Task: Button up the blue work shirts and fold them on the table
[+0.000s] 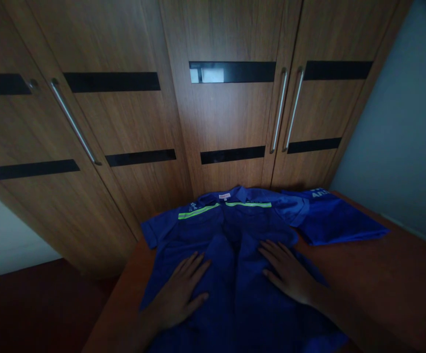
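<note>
A dark blue short-sleeved shirt (216,284) lies spread out, with its collar toward the wardrobe and a pale label inside the neck. Bright green and silvery stripes cross its chest on both sides. My left hand (179,289) rests on the left part of the shirt, palm down, fingers stretched forward and thumb apart. On the right part, my right hand (286,272) lies flat with its fingers extended. Neither hand grips the cloth. The shirt's lower end runs out of view at the bottom.
Beneath the shirt is a reddish-brown table (375,279). A brighter blue folded cloth or bag (338,220) with white lettering lies at the back right, touching the shirt's sleeve. Behind stands a wooden wardrobe (227,117) with metal handles. A pale wall (400,127) is at right.
</note>
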A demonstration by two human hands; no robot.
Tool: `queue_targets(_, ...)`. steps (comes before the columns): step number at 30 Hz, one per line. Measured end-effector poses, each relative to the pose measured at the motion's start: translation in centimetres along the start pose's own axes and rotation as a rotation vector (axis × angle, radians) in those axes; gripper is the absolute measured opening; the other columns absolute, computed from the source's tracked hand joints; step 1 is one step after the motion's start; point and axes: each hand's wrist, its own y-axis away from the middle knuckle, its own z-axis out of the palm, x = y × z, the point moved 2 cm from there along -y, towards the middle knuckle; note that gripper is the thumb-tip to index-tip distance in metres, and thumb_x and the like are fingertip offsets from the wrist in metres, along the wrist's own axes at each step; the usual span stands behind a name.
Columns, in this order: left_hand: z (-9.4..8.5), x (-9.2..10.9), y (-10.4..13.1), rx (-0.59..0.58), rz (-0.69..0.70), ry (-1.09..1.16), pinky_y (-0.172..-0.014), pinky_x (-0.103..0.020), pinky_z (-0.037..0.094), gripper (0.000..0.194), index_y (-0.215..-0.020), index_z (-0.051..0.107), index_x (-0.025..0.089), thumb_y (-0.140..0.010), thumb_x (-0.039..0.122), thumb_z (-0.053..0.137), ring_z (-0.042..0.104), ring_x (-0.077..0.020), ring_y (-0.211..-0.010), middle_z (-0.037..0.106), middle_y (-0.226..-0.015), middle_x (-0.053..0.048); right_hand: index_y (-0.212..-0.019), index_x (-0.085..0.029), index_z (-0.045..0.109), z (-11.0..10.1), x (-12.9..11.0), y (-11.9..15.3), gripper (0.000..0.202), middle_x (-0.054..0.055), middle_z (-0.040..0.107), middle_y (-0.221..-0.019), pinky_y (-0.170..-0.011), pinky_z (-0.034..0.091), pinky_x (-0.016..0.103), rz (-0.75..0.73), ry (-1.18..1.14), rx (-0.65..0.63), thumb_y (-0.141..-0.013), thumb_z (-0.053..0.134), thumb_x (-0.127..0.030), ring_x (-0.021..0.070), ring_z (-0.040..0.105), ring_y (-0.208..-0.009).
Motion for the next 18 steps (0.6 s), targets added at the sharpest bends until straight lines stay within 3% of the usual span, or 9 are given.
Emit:
queue_targets(4,-0.7,-1.9,-2.2,-0.013,0.036,-0.012,-0.113,-0.049,0.022,0.062,-0.148,0.02,0.026,-0.092,0.044,0.041,0.021,-0.0272,-0.141,0.024,-0.154,-0.007,-0.142,-0.021,0.037,-0.5,1.0,-1.4,0.053,0.011,0.039,-0.146,-0.111,0.022,0.055,0.011,0.071,0.018,-0.094,0.037,-0.044,0.0267,0.028,-0.137)
queue_targets(8,-1.7,-1.4,-3.4,-0.03,-0.039,-0.089,-0.112,-0.047,0.025,0.057,-0.144,0.031,0.025,-0.091,0.042,0.044,0.028,-0.0271,-0.138,0.032,-0.151,-0.01,-0.135,-0.015,0.047,-1.1,-1.0,-1.9,0.046,0.016,0.045,-0.14,-0.107,0.027,0.056,0.023,0.192,0.103,-0.09,0.044,-0.028,0.0324,0.036,-0.131)
queue_targets(12,-2.6,1.7,-2.7,-0.001,-0.184,-0.155,-0.108,-0.049,0.03,0.053,-0.136,0.044,0.027,-0.084,0.024,0.052,0.028,-0.0293,-0.137,0.035,-0.149,-0.008,-0.123,-0.019,0.056,-1.3,-6.0,-0.2,0.04,0.012,0.056,-0.125,-0.097,0.041,0.048,-0.018,0.128,0.119,-0.084,0.046,-0.013,0.029,0.05,-0.115)
queue_targets(16,-2.7,6.0,-0.7,0.055,-0.193,-0.045,-0.102,-0.045,0.039,0.045,-0.126,0.052,0.029,-0.082,0.019,0.05,0.044,-0.0278,-0.126,0.049,-0.137,-0.006,-0.12,-0.025,0.056,-0.4,-10.5,2.1,0.04,0.007,0.059,-0.121,-0.093,0.046,0.04,-0.135,-0.052,0.033,-0.081,0.059,-0.03,0.0264,0.054,-0.109)
queue_targets(18,-2.2,7.8,0.3,0.08,-0.187,0.086,-0.093,-0.038,0.046,0.033,-0.114,0.058,0.029,-0.085,0.021,0.046,0.056,-0.0236,-0.109,0.06,-0.119,-0.005,-0.117,-0.026,0.057,0.2,-11.5,2.4,0.037,0.005,0.061,-0.117,-0.089,0.047,0.038,-0.143,-0.073,-0.008,-0.08,0.059,-0.029,0.0258,0.056,-0.106)
